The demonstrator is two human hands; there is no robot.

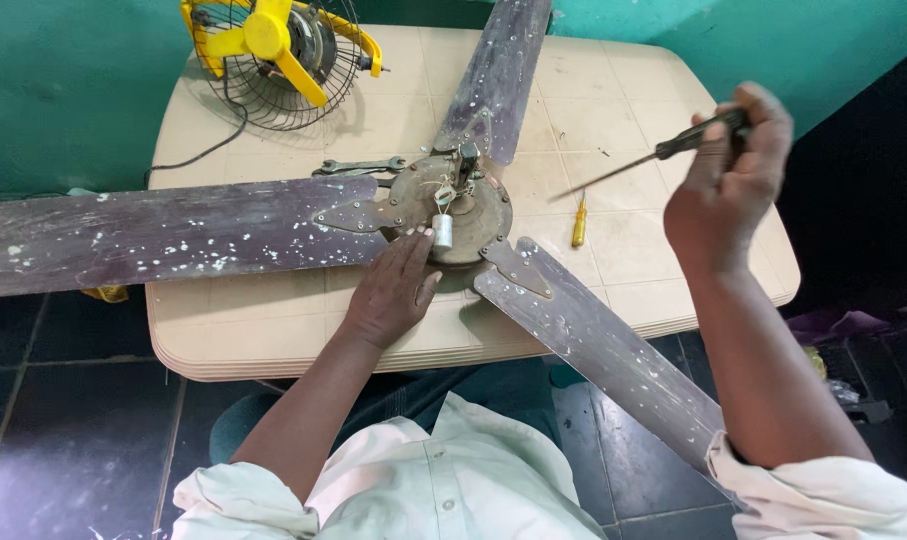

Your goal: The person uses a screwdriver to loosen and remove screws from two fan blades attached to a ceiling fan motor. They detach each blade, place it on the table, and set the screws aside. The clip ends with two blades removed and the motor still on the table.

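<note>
My left hand (393, 290) lies flat, fingers open, touching the fan motor (451, 205) mid-table; my right hand (728, 180) grips a screwdriver (663, 152), tip pointing left toward it.

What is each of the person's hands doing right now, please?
Left hand: open, resting flat on the ceiling fan hub, holding nothing.
Right hand: closed around a black-handled screwdriver, raised above the table.

A cream plastic table (613, 250) carries a ceiling fan (451, 205), spanner (358, 166), yellow screwdriver (579, 222) and yellow fan (273, 50).
</note>
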